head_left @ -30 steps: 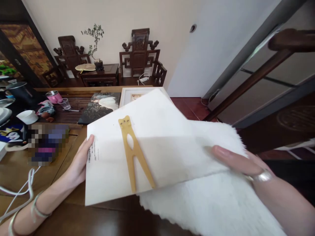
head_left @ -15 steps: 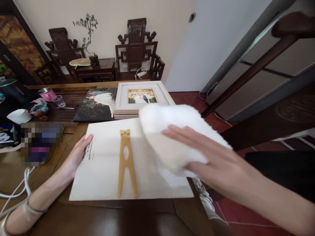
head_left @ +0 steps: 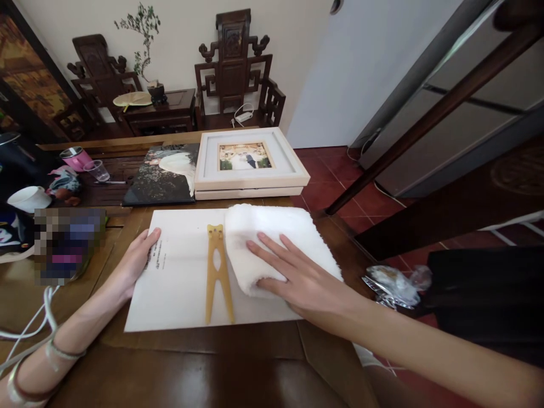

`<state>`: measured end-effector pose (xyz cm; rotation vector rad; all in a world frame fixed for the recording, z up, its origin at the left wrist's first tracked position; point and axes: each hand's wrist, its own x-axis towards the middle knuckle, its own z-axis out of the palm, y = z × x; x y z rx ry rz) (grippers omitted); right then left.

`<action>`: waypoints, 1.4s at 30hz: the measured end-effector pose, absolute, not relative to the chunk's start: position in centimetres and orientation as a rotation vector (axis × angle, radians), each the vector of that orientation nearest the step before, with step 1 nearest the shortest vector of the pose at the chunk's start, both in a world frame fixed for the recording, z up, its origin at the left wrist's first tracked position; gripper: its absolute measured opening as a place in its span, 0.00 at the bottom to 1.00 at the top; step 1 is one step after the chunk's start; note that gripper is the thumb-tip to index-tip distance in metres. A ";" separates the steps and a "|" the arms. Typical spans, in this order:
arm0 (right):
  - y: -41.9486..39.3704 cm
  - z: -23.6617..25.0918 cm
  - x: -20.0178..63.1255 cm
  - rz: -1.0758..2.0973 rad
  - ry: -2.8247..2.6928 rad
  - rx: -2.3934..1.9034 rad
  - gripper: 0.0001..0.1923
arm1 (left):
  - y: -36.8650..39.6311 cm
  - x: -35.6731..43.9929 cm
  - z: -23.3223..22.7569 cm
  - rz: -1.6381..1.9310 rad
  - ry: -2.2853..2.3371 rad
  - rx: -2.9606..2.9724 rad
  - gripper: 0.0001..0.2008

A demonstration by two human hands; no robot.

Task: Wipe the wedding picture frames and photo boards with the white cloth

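Wooden table (head_left: 191,374): left fingers (head_left: 152,236) gripping board (head_left: 178,300), right fingers (head_left: 268,259) splayed flat on cloth (head_left: 276,218).

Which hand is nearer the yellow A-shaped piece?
Right hand: on the fluffy white cloth, just right of the piece; left hand holds the flat white board by its left side.

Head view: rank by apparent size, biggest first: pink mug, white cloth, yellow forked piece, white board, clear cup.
1. White board, partly covered
2. White cloth
3. Yellow forked piece
Pink mug and clear cup: too alike to rank.
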<state>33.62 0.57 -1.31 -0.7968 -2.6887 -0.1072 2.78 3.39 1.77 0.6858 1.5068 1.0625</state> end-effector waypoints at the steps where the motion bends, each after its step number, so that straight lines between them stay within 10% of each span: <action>1: 0.7 -1.2 33.5 -0.114 -2.703 -0.809 0.22 | 3.4 2.8 1.9 1.017 1.529 0.738 0.21; 25: 5.1 1.3 32.4 -0.048 -2.953 -0.926 0.33 | 2.7 1.4 -1.3 0.331 1.652 2.446 0.29; 42: -4.9 2.2 31.9 0.223 -2.742 -0.723 0.04 | 3.1 1.8 -1.4 0.373 1.644 2.366 0.31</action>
